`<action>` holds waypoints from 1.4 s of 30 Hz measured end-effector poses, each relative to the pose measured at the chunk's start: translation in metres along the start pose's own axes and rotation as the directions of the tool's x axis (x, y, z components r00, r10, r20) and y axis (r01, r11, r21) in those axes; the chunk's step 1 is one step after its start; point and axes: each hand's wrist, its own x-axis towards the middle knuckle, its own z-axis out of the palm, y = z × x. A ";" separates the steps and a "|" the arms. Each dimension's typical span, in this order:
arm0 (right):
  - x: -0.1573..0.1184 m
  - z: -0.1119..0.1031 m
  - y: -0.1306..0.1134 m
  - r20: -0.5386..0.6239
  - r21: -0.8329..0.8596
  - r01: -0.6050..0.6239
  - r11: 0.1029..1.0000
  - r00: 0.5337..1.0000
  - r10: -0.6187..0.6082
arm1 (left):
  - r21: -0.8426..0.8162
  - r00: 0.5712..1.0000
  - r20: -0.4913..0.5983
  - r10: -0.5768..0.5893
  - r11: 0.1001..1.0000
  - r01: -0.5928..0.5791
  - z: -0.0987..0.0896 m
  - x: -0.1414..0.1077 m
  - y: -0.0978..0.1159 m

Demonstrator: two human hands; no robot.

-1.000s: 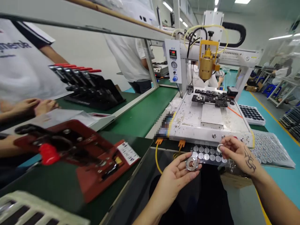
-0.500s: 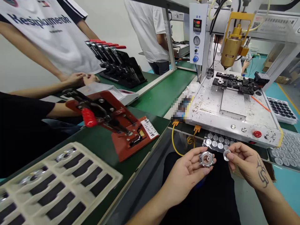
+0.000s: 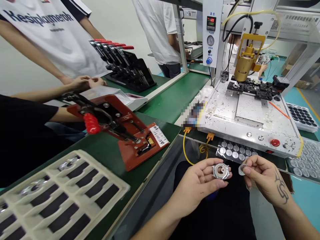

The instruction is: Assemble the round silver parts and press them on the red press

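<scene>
A round silver watch case [image 3: 221,171] with an open centre lies between the fingers and thumb of my left hand [image 3: 197,186]. Just to its right, my right hand [image 3: 265,178] pinches a small round sticker [image 3: 241,169], pale and see-through looking. The sticker and the watch case are apart, held at about the same height above my lap. Behind them, a dark sheet of round silver stickers [image 3: 228,152] lies at the bench edge, partly covered by my right fingers.
A press machine [image 3: 250,130] with a brass-coloured head [image 3: 243,68] stands ahead. At left are a red toggle-clamp fixture [image 3: 127,153] and a cream tray [image 3: 82,200] with some watch cases. Two co-workers' arms [image 3: 67,83] are beyond. A clear sticker sheet [image 3: 306,160] lies right.
The machine's brass head has come down onto the black fixture. The sticker in my right hand has turned slightly; both hands stay nearly in place.
</scene>
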 end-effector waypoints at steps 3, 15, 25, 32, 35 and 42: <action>0.000 0.002 -0.002 0.010 -0.005 -0.007 1.000 1.000 0.007 | -0.007 1.000 0.006 -0.014 1.000 0.014 0.000 0.001 0.001; -0.007 0.007 -0.010 -0.003 -0.056 0.015 0.998 1.000 -0.016 | 0.084 0.999 -0.030 0.019 0.996 -0.016 0.000 -0.004 -0.006; -0.011 0.014 -0.015 -0.021 -0.033 -0.008 0.999 1.000 0.007 | 0.211 0.998 -0.014 0.068 0.975 -0.063 0.001 -0.008 -0.011; -0.012 0.017 -0.016 -0.035 0.001 -0.007 1.000 0.999 0.007 | 0.278 0.996 0.016 0.082 0.957 -0.083 -0.001 -0.009 -0.014; -0.011 0.018 -0.016 -0.028 0.017 -0.010 1.000 1.000 0.010 | 0.256 0.998 0.013 0.067 0.964 -0.068 0.000 -0.008 -0.014; -0.003 0.024 -0.008 0.011 0.103 -0.040 0.994 0.999 0.039 | 0.125 0.999 -0.008 0.037 0.992 -0.036 0.000 -0.002 -0.014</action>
